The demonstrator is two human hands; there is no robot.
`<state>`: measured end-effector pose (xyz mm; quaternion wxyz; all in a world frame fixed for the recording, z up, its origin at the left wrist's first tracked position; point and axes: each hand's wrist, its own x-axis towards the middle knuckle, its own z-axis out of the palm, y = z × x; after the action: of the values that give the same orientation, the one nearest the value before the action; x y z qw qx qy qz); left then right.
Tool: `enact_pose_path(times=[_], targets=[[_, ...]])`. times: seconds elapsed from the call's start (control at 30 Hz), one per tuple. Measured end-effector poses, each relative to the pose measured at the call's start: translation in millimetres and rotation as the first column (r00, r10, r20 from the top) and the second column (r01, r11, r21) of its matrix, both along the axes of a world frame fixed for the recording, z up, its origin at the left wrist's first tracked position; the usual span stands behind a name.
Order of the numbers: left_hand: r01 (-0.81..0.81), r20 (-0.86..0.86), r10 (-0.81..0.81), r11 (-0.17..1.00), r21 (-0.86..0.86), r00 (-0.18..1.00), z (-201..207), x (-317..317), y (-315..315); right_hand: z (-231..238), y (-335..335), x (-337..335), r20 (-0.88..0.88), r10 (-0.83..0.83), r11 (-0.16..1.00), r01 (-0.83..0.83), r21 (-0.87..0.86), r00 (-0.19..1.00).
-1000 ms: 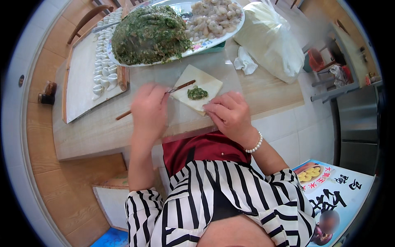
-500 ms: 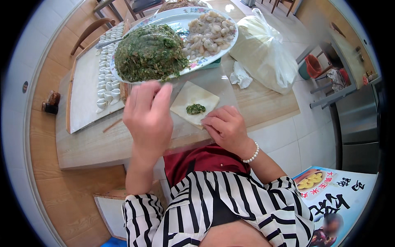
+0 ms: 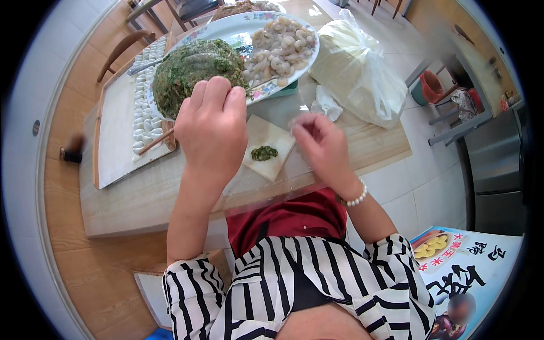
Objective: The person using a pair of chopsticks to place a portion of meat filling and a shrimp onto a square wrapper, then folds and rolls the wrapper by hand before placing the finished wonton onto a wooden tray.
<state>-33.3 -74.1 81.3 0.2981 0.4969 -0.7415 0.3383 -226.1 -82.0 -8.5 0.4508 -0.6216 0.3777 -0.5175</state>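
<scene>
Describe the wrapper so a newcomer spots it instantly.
On the table, nearer than the oval platter, look between left hand and right hand. The pale square wrapper lies flat under a green filling dab, unlike the folded dumplings at left.

- On my feed, a light-blue, flat rectangular signboard (image 3: pixel 492 290) carries large black brush-style characters (image 3: pixel 467 277).
- Nearer its upper edge I see smaller black characters (image 3: pixel 497 253) and small red characters (image 3: pixel 445 253).

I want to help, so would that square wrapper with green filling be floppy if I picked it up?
Probably floppy: the wrapper lies flat and looks thin, so a lifted corner would likely bend. The green filling rests on top, so it might slide off if tilted.
</scene>
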Motion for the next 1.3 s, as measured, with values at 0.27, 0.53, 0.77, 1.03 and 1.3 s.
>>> enact_pose_path(times=[0.27,0.53,0.77,1.03,1.3], targets=[[0.037,-0.066,-0.035,0.999,0.029,0.997,-9,0,0,24,-45,25,0.448,-0.015,0.962,-0.110,0.251,0.894],[0.106,-0.364,-0.057,0.987,0.117,0.930,-39,17,55,12,-37,-3,0.153,0.353,0.878,-0.384,0.286,0.923],[0.027,-0.484,0.060,0.985,0.171,0.873,-69,37,81,7,-21,3,-0.552,0.145,0.960,-0.253,-0.124,0.821],[0.218,-0.647,0.042,0.923,0.317,0.762,-79,38,85,-2,-14,2,-0.516,0.150,0.905,-0.327,-0.271,0.843],[0.331,-0.643,-0.057,0.890,0.314,0.764,-103,35,78,4,17,-3,-0.515,0.025,0.938,-0.199,-0.285,0.857]])
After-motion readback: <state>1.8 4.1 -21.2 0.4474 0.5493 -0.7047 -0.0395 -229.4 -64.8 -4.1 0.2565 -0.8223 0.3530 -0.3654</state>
